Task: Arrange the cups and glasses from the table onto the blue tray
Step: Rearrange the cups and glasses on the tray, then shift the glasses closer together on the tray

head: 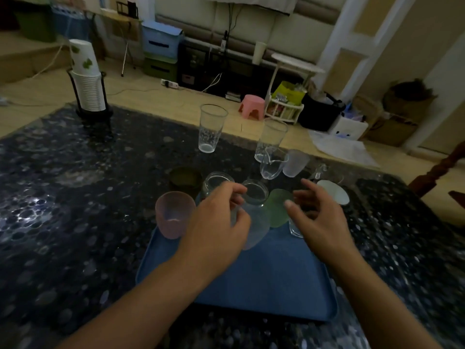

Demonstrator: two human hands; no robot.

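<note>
Blue tray [264, 280] lay on the dark table [75, 222], its far end crowded with a pink cup [173, 215], a green cup [278, 207] and clear glasses. The left hand [216, 217] seemed to pinch a frosted cup [254, 227], though dim light blurred it; the right hand [317, 215] hovered with fingers spread. Two tall glasses [211, 128] waited beyond. Packed so tightly, one nudge could topple neighbours.

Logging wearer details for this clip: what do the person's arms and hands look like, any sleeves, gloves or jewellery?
Both hands, left and right, are bare: no gloves, rings, watch or bracelets visible. Both forearms are uncovered; no sleeve enters the frame.
</note>
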